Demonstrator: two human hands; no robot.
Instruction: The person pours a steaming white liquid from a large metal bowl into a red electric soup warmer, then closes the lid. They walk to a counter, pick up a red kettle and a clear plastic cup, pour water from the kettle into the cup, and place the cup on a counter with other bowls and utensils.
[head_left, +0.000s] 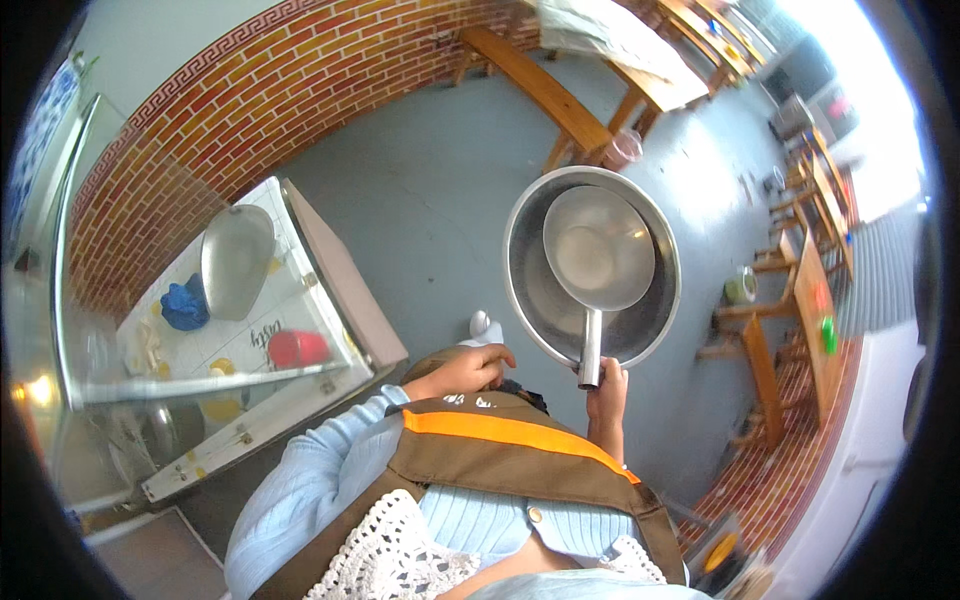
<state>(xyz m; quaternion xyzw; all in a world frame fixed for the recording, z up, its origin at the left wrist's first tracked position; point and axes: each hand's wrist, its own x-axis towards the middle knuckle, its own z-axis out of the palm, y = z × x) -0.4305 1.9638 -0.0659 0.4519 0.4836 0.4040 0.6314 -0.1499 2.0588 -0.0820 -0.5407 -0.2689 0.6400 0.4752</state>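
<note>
My right hand (609, 390) grips the near rim of a large round metal basin (526, 315), by the handle of a metal ladle. The ladle (598, 247), wide and round-bowled, lies inside the basin with its handle over the rim toward me. My left hand (480, 369) is in front of my brown apron, its fingers loosely bent and apart, with nothing seen in it.
To the left, a glass-sided counter (334, 277) bears a metal scoop (238, 262), a blue plastic bag (184, 303) and a red object (298, 349). Ahead stands a wooden bench (536, 86) near a pink bin (623, 148). Wooden tables (817, 330) line the right side.
</note>
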